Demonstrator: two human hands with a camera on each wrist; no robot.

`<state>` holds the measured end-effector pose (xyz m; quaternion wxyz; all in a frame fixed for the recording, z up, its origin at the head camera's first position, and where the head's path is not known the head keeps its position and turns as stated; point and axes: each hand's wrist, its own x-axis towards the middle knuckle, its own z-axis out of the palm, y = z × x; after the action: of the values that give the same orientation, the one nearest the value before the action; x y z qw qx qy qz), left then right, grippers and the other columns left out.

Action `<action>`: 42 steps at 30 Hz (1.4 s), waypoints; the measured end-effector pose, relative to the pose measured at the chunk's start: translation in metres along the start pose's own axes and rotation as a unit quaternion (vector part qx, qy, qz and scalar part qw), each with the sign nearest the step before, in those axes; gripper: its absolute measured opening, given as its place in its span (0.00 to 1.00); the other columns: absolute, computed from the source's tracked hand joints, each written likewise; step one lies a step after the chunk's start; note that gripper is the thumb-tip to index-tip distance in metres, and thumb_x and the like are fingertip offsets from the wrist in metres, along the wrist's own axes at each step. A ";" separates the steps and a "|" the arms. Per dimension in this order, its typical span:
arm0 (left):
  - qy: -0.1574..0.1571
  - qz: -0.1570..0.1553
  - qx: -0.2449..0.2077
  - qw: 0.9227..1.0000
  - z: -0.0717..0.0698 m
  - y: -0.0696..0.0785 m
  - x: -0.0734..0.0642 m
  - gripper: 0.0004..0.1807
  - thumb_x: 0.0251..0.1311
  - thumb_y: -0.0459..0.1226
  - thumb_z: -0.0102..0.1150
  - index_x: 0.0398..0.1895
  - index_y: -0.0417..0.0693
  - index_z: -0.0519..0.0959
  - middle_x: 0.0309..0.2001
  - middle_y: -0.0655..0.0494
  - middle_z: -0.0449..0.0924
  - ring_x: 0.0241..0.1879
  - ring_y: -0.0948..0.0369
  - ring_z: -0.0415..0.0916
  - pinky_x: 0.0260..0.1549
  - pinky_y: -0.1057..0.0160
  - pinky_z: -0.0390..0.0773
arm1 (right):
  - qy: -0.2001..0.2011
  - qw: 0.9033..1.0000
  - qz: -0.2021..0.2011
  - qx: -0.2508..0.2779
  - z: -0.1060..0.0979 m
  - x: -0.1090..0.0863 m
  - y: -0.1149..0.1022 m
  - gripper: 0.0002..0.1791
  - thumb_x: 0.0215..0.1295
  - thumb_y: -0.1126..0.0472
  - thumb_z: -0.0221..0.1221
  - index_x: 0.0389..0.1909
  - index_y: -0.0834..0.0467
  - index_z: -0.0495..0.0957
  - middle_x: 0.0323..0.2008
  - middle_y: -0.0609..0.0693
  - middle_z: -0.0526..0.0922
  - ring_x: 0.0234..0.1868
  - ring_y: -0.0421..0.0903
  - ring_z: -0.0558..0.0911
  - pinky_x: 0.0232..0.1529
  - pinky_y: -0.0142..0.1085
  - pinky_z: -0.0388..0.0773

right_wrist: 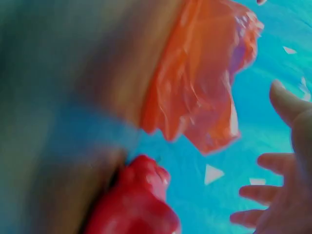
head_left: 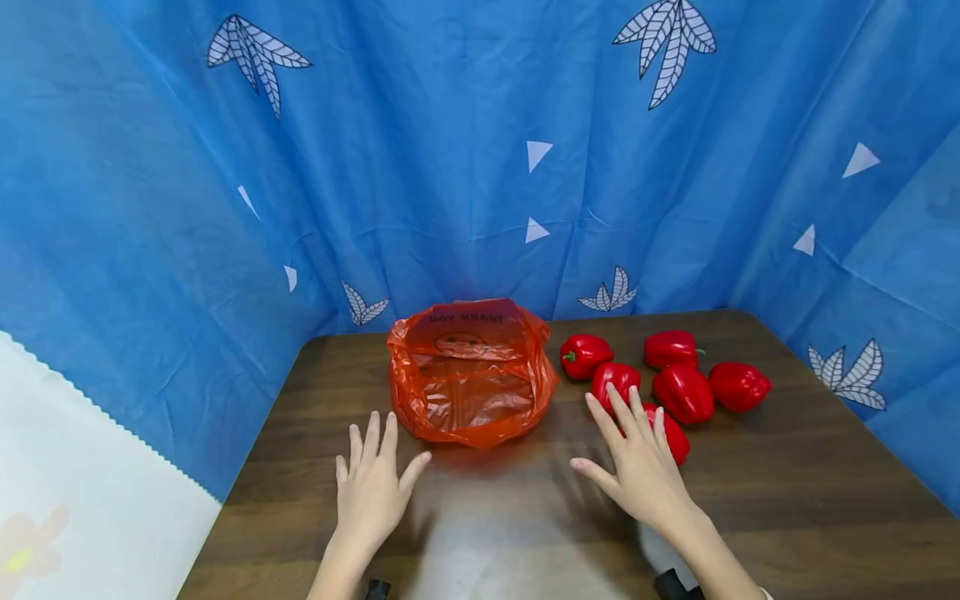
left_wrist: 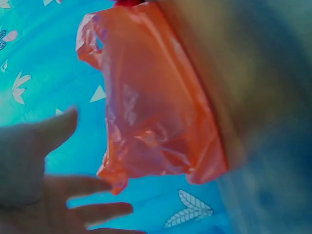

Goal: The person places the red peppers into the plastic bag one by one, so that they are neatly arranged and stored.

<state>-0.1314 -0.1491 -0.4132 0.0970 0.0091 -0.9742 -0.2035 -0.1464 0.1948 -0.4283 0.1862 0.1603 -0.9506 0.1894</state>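
Note:
An orange-red plastic bag (head_left: 411, 387) stands on the table with its mouth spread wide and dark print on its far inner wall. My left hand (head_left: 371, 492) hovers in front of the bag's near left side, fingers straight and spread, holding nothing. Several red bell peppers (head_left: 684, 394) lie in a loose group to the right of the bag. My right hand (head_left: 643, 471) is spread above the table at the near side of that group, partly covering the nearest pepper (head_left: 677, 437) from the head view. It holds nothing, and whether it touches that pepper cannot be told.
The dark wood table (head_left: 480, 533) is backed by a blue curtain (head_left: 450, 167) with white leaf and triangle prints, close behind the bag. At the left hangs or lies a white cloth (head_left: 90, 467) with a flower print. Black straps (head_left: 671, 585) show at the wrists.

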 end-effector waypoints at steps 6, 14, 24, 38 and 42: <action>0.095 -0.049 -0.195 0.975 -0.011 0.003 0.036 0.34 0.65 0.46 0.60 0.68 0.35 0.67 0.60 0.35 0.74 0.61 0.39 0.70 0.62 0.38 0.63 | 0.126 0.983 0.014 0.133 -0.027 0.007 0.029 0.42 0.52 0.61 0.72 0.70 0.51 0.67 0.69 0.57 0.68 0.71 0.53 0.64 0.70 0.43 0.63; 0.116 -0.151 -0.329 0.925 -0.003 0.000 0.061 0.29 0.63 0.43 0.62 0.63 0.37 0.73 0.50 0.39 0.83 0.49 0.47 0.81 0.54 0.52 0.76 | 0.107 0.961 0.145 0.211 -0.038 0.001 0.071 0.33 0.63 0.57 0.65 0.69 0.52 0.69 0.63 0.59 0.74 0.53 0.17 0.66 0.48 0.10 0.64; 0.122 -0.182 -0.378 0.899 0.009 0.000 0.063 0.21 0.61 0.42 0.65 0.55 0.40 0.81 0.46 0.40 0.85 0.45 0.52 0.81 0.30 0.80 0.73 | -0.059 0.959 0.166 0.220 -0.023 0.000 0.093 0.40 0.59 0.51 0.68 0.69 0.61 0.65 0.65 0.65 0.71 0.59 0.64 0.75 0.53 0.42 0.80; 0.115 -0.193 -0.370 0.902 0.018 0.004 0.071 0.19 0.56 0.40 0.70 0.48 0.39 0.85 0.39 0.43 0.87 0.36 0.60 0.82 0.27 0.77 0.74 | -0.137 0.944 0.153 0.259 -0.025 -0.008 0.092 0.52 0.47 0.60 0.75 0.73 0.60 0.58 0.65 0.69 0.65 0.59 0.70 0.71 0.39 0.36 0.83; 0.110 -0.194 -0.366 0.903 0.019 0.006 0.072 0.18 0.57 0.38 0.69 0.48 0.37 0.84 0.39 0.41 0.87 0.39 0.55 0.83 0.27 0.78 0.73 | -0.135 0.943 0.156 0.261 -0.025 -0.008 0.092 0.53 0.45 0.64 0.75 0.73 0.59 0.57 0.66 0.68 0.65 0.60 0.70 0.70 0.37 0.36 0.83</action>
<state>-0.2059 -0.1403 -0.4150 0.1582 0.1838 -0.7933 -0.5585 -0.1663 0.2875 -0.4383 -0.0244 0.0772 -0.8972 0.4340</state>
